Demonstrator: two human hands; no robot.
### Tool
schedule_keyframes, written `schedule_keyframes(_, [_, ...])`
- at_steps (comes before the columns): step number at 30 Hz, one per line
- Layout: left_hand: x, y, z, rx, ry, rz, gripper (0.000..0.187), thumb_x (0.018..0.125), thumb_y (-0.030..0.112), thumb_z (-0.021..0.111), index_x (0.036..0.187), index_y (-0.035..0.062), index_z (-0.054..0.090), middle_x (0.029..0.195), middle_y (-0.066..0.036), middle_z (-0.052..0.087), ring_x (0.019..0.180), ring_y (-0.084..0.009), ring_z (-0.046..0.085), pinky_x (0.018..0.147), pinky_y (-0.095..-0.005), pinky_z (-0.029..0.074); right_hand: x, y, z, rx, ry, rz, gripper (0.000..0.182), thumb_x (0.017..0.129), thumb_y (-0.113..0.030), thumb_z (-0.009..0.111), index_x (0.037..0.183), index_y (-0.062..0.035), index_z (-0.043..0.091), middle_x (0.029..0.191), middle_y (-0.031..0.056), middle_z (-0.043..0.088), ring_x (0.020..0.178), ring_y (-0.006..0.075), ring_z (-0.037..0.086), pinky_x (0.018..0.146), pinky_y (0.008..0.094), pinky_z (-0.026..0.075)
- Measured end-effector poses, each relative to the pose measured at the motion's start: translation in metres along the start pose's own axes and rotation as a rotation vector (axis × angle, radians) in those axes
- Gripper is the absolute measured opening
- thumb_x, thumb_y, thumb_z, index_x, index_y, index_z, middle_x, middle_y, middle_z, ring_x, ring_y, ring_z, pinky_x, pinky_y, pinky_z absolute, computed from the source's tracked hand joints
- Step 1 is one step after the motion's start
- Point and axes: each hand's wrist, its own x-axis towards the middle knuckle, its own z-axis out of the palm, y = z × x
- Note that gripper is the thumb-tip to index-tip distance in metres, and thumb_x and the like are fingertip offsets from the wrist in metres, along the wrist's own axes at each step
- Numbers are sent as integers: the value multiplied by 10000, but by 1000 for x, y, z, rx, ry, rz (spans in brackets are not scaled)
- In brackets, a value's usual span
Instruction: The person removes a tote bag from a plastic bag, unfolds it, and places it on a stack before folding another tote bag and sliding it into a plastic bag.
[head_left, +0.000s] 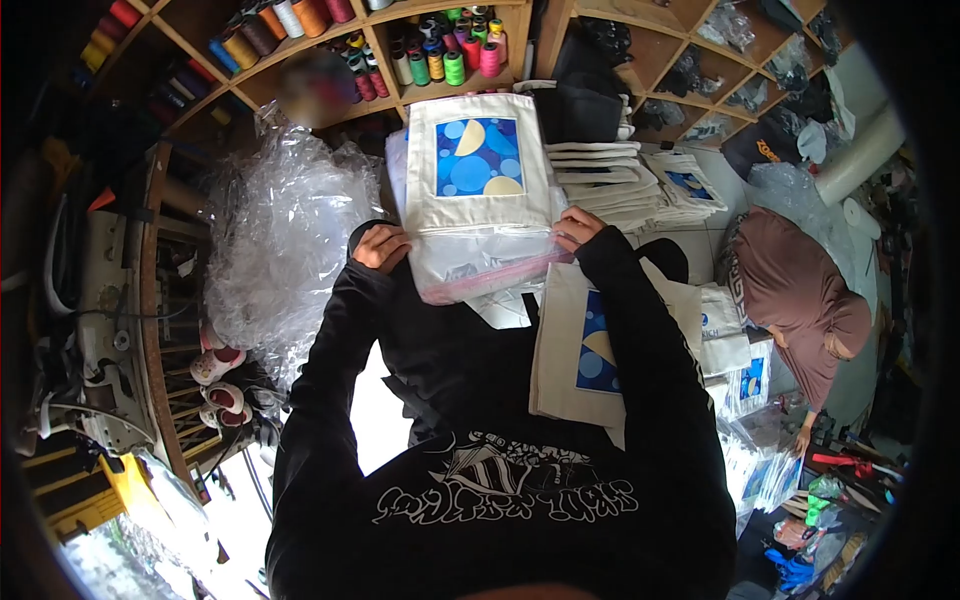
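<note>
In the head view, your left hand (381, 247) and right hand (577, 229) pinched the clear plastic sleeve (455, 268) at the printed canvas bag's (475, 208) lower corners; beyond that bag stood the thread shelf (381, 57), to its right canvas stacks (607, 187) on tiled floor (702, 243).

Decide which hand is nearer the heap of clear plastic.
Left. The left hand is just beside the heap of clear plastic; the right hand is farther off, across the printed bag.

Blurred patch (314, 88) beside thread spools (377, 82)
</note>
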Motion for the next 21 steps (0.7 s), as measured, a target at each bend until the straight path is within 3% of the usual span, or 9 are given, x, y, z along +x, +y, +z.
schedule_keyframes(11, [-1, 0, 4, -10, 50, -39, 155, 632, 47, 641, 785, 40, 615, 815, -70, 573, 786, -236, 558, 683, -320, 442, 2, -7, -3, 20, -12, 9, 138, 673, -83, 659, 783, -59, 579, 813, 53, 508, 738, 218, 544, 666, 303, 450])
schedule_keyframes(14, [-4, -1, 6, -64, 80, -128, 133, 644, 24, 641, 773, 34, 610, 811, -86, 577, 783, -244, 565, 697, -321, 445, 4, -10, -5, 46, -5, 46, 106, 697, -127, 639, 761, -66, 580, 780, 60, 532, 763, 231, 547, 678, 327, 446])
schedule_keyframes(16, [-9, -4, 7, -251, 105, -331, 126, 677, 19, 636, 797, 29, 598, 828, -88, 583, 799, -239, 562, 712, -312, 444, 5, -9, -5, 66, 2, 52, 108, 692, -105, 644, 757, -59, 570, 753, 57, 532, 732, 217, 543, 651, 314, 444])
schedule_keyframes(18, [-11, -5, 9, -320, 112, -383, 106, 688, 15, 628, 786, 22, 589, 815, -94, 584, 802, -241, 572, 725, -301, 441, 4, -6, -3, 84, 9, 62, 114, 686, -83, 648, 752, -52, 560, 726, 54, 531, 701, 203, 540, 625, 301, 442])
schedule_keyframes(21, [-10, -6, 9, -374, 85, -478, 71, 703, 26, 615, 765, 28, 581, 825, -88, 586, 784, -226, 581, 712, -289, 441, 1, 1, 6, 221, 1, 236, 108, 694, -83, 646, 738, -60, 550, 696, 44, 536, 636, 166, 527, 573, 282, 428])
